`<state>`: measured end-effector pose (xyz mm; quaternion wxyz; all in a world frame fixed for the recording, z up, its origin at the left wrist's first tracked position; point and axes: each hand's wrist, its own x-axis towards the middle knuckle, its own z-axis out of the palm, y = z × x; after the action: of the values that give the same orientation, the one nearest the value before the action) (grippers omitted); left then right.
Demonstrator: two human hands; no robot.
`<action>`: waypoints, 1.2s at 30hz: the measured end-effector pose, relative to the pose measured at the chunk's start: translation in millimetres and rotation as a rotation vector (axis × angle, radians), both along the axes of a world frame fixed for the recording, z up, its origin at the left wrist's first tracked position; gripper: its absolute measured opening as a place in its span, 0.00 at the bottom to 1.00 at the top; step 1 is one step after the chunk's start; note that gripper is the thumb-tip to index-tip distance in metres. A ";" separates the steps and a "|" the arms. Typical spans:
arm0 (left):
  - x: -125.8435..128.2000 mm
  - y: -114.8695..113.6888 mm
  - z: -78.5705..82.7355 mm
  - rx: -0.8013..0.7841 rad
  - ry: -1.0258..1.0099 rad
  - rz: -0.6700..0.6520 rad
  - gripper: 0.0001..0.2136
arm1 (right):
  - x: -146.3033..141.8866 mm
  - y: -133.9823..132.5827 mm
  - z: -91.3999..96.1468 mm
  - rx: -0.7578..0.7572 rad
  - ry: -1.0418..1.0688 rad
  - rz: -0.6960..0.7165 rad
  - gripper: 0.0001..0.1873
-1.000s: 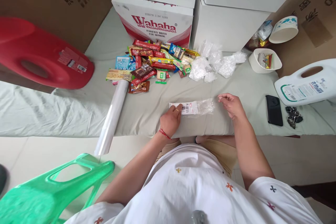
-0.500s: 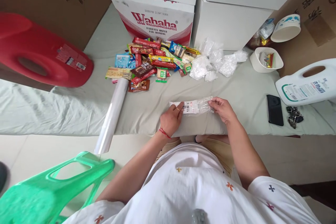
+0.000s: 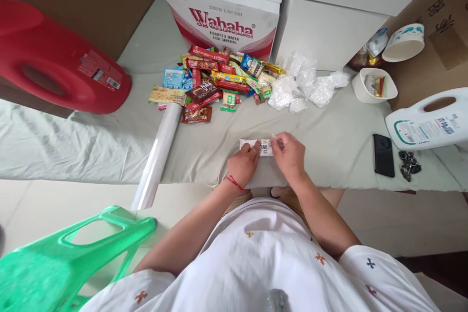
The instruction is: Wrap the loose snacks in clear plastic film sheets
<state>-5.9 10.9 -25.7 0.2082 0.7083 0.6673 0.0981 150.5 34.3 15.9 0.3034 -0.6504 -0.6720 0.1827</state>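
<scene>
Pressing the packet (image 3: 265,146) onto the cloth (image 3: 204,148), the left hand (image 3: 242,165) has its fingers over the packet's left part. The right hand (image 3: 291,155) bunches its fingers at the packet's right end; whether they grip it, I cannot tell. A hard pull there could drag the packet, since the loose, creased cloth might slide along; light pressure from the left hand would worsen that. Beyond the packet lie snacks (image 3: 208,83) and crumpled plastic (image 3: 303,83), with a roll (image 3: 157,156) to its left, all apart from it and probably obstructing only a wider reach.
</scene>
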 end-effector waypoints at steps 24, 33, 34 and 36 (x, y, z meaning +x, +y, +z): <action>-43.3 13.7 9.5 0.298 -0.474 -0.324 0.20 | -34.3 -34.6 -42.7 -0.017 -0.477 0.374 0.24; -44.2 23.6 -6.7 0.166 -0.133 -0.449 0.29 | 7.1 -63.1 -28.0 -0.003 -0.360 0.653 0.25; -44.7 22.8 -6.2 0.159 -0.119 -0.459 0.31 | 13.9 -60.8 -23.8 0.007 -0.306 0.654 0.22; -46.1 22.7 -4.6 0.129 -0.112 -0.492 0.35 | 23.9 -49.2 -16.7 0.062 -0.236 0.597 0.20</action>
<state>-52.0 33.7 -30.3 0.2171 0.8544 0.4549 0.1260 174.4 -14.9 -0.7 0.1761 -0.4315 -0.8690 0.1664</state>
